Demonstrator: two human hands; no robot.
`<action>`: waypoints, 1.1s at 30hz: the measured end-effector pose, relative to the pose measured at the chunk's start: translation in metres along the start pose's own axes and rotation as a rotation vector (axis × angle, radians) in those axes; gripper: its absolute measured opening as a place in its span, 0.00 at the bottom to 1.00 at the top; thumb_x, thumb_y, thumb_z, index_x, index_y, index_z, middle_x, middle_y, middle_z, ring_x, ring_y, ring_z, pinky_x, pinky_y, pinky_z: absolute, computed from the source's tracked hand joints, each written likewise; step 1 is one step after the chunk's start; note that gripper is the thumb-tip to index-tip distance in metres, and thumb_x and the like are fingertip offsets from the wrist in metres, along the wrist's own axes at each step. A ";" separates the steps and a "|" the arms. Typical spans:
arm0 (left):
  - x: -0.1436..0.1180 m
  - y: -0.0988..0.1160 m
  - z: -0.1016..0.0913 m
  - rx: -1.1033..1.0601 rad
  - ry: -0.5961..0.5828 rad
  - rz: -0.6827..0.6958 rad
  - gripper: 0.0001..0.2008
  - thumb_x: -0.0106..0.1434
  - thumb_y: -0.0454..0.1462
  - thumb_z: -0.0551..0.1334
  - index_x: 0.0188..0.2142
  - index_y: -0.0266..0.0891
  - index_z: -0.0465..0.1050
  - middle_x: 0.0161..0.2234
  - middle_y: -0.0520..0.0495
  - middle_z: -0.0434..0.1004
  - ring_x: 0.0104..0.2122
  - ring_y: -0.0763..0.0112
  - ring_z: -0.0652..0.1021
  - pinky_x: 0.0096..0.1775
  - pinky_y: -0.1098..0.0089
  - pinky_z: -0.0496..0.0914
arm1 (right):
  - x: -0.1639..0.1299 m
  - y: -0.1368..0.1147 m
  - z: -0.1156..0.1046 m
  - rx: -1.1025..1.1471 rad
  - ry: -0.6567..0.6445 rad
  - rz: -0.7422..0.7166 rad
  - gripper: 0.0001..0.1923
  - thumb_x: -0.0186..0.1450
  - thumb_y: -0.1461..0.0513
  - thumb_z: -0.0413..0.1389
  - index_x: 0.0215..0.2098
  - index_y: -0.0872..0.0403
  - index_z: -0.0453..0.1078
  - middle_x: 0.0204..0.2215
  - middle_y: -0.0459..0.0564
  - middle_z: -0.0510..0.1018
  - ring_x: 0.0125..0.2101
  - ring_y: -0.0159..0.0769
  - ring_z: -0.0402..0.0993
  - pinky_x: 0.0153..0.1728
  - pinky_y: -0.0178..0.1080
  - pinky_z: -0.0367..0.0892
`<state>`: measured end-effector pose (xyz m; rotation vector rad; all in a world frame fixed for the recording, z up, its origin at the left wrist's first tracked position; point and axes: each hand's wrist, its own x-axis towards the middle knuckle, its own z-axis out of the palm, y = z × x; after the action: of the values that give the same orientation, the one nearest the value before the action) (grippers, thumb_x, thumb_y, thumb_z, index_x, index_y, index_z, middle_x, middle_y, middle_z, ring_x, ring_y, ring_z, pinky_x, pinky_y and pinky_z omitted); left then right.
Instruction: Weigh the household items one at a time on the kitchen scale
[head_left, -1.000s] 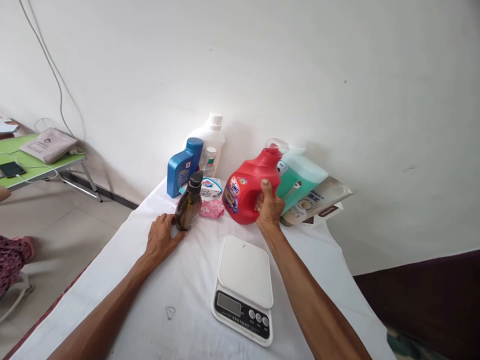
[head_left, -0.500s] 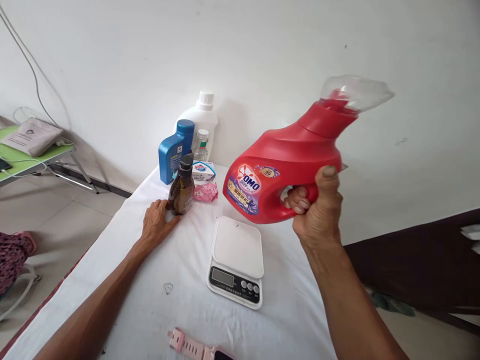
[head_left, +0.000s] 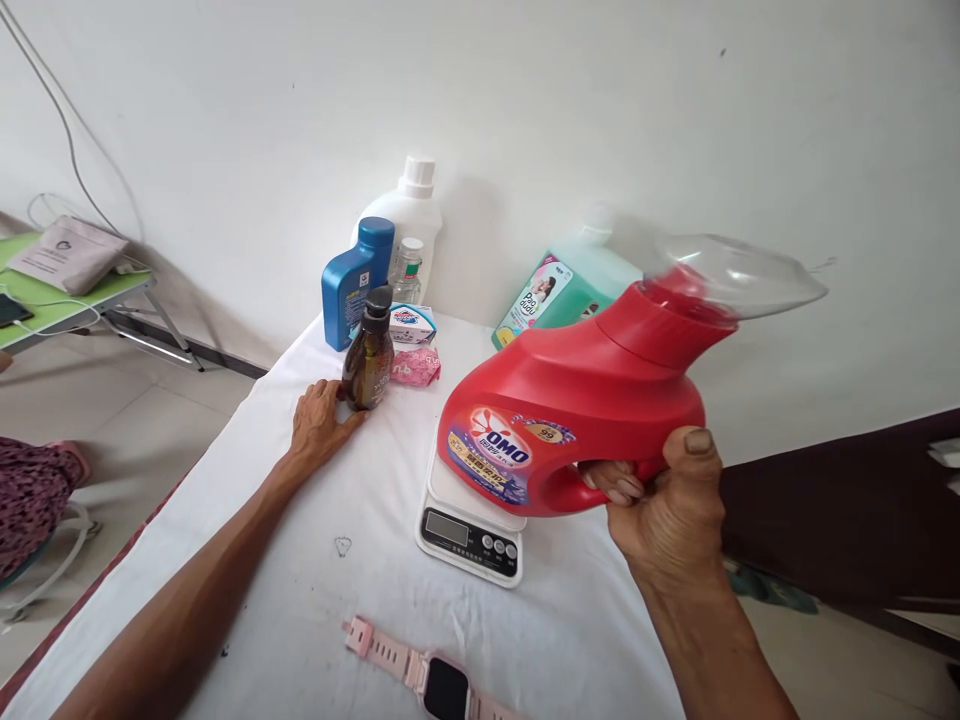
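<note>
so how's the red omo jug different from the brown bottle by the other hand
The red detergent jug is in the air, tipped on its side in the right hand; the brown bottle stands upright on the white cloth, touched by the left hand. The jug is far bigger and opaque with a clear cap; the bottle is translucent with a dark cap. Both are closed.

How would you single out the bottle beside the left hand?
Start at the white table and find the cluster of containers by the wall. The brown bottle stands nearest the left hand. It alone is dark amber with a black cap, in front of the blue bottle.
</note>
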<state>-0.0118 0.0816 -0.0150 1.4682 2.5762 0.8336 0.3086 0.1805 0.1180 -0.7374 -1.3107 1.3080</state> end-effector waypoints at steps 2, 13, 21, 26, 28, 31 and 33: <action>0.000 0.000 0.000 0.001 -0.001 -0.001 0.15 0.63 0.46 0.69 0.43 0.42 0.72 0.42 0.42 0.77 0.45 0.53 0.77 0.47 0.59 0.70 | 0.000 0.004 -0.001 0.001 -0.008 -0.005 0.36 0.54 0.38 0.70 0.14 0.49 0.55 0.10 0.38 0.56 0.10 0.24 0.47 0.12 0.36 0.43; 0.000 0.000 0.000 0.001 -0.017 0.004 0.16 0.63 0.47 0.70 0.44 0.41 0.72 0.42 0.42 0.76 0.46 0.52 0.77 0.47 0.58 0.70 | -0.006 0.015 -0.014 0.055 -0.098 -0.068 0.39 0.59 0.39 0.68 0.15 0.49 0.48 0.12 0.40 0.56 0.13 0.27 0.49 0.13 0.38 0.48; -0.001 0.000 -0.002 -0.009 -0.006 0.011 0.16 0.62 0.46 0.69 0.44 0.41 0.73 0.42 0.41 0.77 0.46 0.52 0.78 0.47 0.58 0.70 | -0.025 0.043 -0.045 -0.060 0.192 -0.041 0.34 0.60 0.28 0.56 0.30 0.48 0.73 0.28 0.46 0.73 0.29 0.37 0.69 0.31 0.42 0.69; -0.001 -0.002 -0.001 -0.006 -0.006 0.012 0.16 0.62 0.47 0.68 0.44 0.42 0.73 0.42 0.41 0.78 0.46 0.51 0.78 0.47 0.58 0.71 | -0.058 0.093 -0.060 -0.215 0.410 0.169 0.32 0.65 0.32 0.56 0.25 0.51 0.67 0.20 0.44 0.70 0.24 0.36 0.66 0.29 0.40 0.65; -0.001 -0.003 -0.002 -0.006 -0.005 0.013 0.16 0.63 0.48 0.68 0.44 0.42 0.73 0.43 0.41 0.78 0.46 0.51 0.79 0.47 0.58 0.71 | -0.067 0.107 -0.061 -0.306 0.355 0.176 0.30 0.67 0.36 0.57 0.24 0.51 0.66 0.20 0.44 0.69 0.24 0.35 0.64 0.28 0.40 0.63; -0.001 -0.002 -0.003 0.002 -0.003 0.010 0.16 0.62 0.48 0.67 0.44 0.42 0.72 0.43 0.40 0.78 0.47 0.51 0.79 0.48 0.58 0.71 | -0.070 0.112 -0.060 -0.437 0.246 0.162 0.28 0.65 0.39 0.60 0.23 0.50 0.64 0.19 0.43 0.67 0.24 0.34 0.61 0.26 0.39 0.58; -0.001 -0.001 -0.004 0.006 -0.006 0.008 0.16 0.62 0.48 0.67 0.43 0.42 0.72 0.43 0.40 0.78 0.47 0.51 0.79 0.47 0.57 0.71 | -0.069 0.111 -0.060 -0.506 0.204 0.185 0.26 0.64 0.40 0.62 0.24 0.50 0.64 0.19 0.43 0.67 0.23 0.34 0.59 0.25 0.39 0.55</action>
<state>-0.0132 0.0785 -0.0125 1.4820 2.5721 0.8211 0.3518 0.1541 -0.0161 -1.3343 -1.4449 1.0113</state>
